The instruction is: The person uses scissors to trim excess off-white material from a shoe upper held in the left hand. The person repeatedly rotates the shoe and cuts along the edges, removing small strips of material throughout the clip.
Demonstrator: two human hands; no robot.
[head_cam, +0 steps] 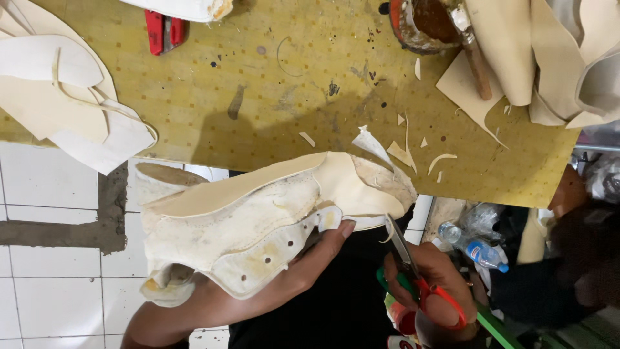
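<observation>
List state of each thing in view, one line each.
left hand: gripping the shoe upper
shoe upper: held up off the table, unfinished
right hand: closed on the scissors
scissors: blades at the upper's edge
glue pot: open, brush in it
plastic bottle: capped, lying down

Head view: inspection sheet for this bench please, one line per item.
Surface: yellow dotted tabletop, stained and scuffed.
Job's things: cream shoe upper with eyelet holes, held below the table edge; scissors with red and green handles, blades at its trimmed edge.
Clutter: offcut scraps; cream cut sheets left, more folded top right; glue pot with brush; red tool.
Grippers: left hand grips the upper; right hand closed in the scissors' handles.
Cables: nothing seen.
Surroundings: white tiled floor; plastic bottle at right.
</observation>
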